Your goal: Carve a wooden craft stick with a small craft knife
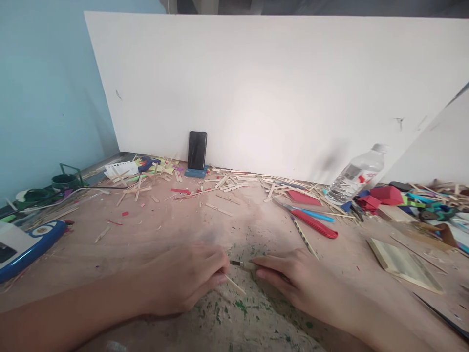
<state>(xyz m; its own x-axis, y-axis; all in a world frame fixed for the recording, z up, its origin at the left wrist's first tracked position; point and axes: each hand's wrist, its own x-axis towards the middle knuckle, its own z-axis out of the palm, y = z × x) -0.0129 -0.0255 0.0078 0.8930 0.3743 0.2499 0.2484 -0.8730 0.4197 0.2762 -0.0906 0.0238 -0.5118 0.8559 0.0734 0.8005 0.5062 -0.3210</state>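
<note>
Evidently the work on the thin wooden stick (235, 285) is under way rather than finished: it is in the hand, not set down, and nothing is seen joined to its free end. How much remains to be done on it cannot be told, since part of it is hidden by the fingers.

It lies in the grip of the left hand (194, 277), thumb and forefinger pinched narrow on it, with the free end slanting out beyond the fingertips, down and toward the right. Just beyond those fingers is a small tool (248, 265) with a metal collar and a dark tip, held in the narrow grip of the right hand (289, 274). Its tip points at the left hand; whether the two touch is too blurred to tell.

Around the hands, the counter (141, 239) is flecked with green. Farther off on it lie a striped stick (304, 238), a red cutter (315, 224) and a wooden panel (405, 265). Loose sticks (234, 182) litter the back, between a propped phone (197, 150) and a tilted bottle (355, 177).
</note>
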